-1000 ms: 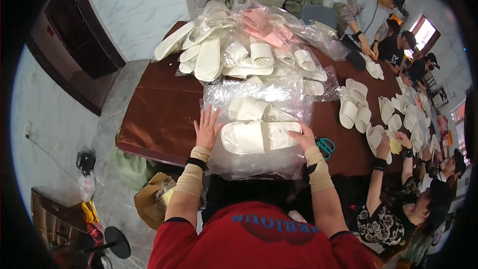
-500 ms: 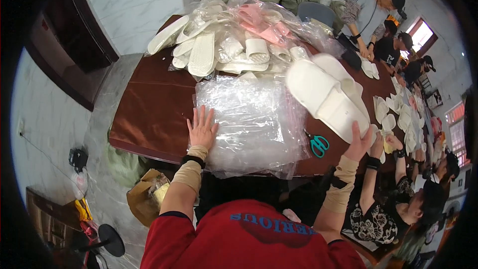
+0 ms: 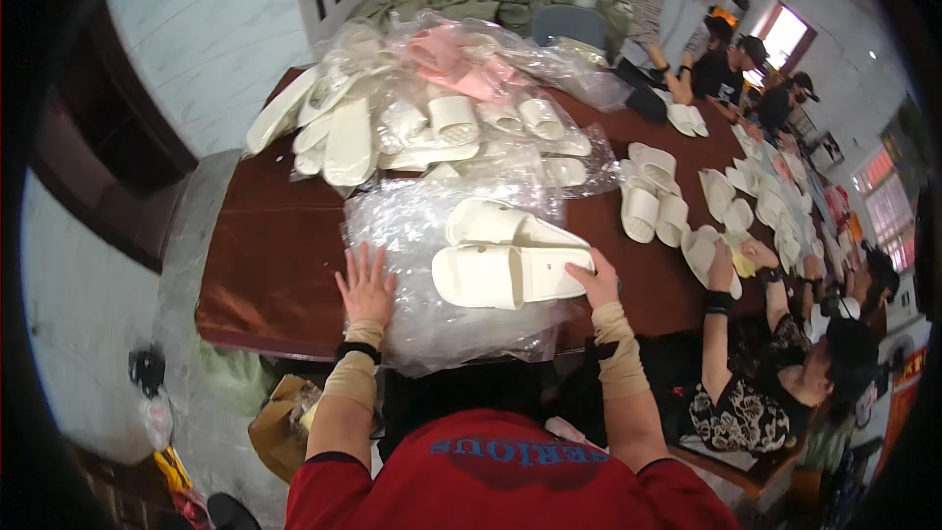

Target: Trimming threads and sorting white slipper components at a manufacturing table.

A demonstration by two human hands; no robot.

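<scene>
My right hand (image 3: 600, 280) grips a pair of white slide slippers (image 3: 481, 277) by the heel end, their toes pointing left. The pair is over a stack of clear plastic bags (image 3: 412, 314) at the table's near edge; whether it rests on them I cannot tell. Flat on the left edge of that stack lies my left hand (image 3: 366, 285), fingers spread and holding nothing. Beyond the bags is a heap of white slippers (image 3: 348, 142) in clear wrapping, with some pink slippers (image 3: 442, 54) on top.
The table has a brown cloth (image 3: 265, 255). More white slippers (image 3: 640, 211) stand to the right. At the right, a co-worker's hands (image 3: 751, 260) handle slippers, and other people work farther along. A cardboard box (image 3: 280, 422) is on the floor at the lower left.
My right hand has brought the slippers leftward and lower, over the bags. My left hand stays spread on the stack. The whole view has shifted, and the green-handled scissors no longer show.
</scene>
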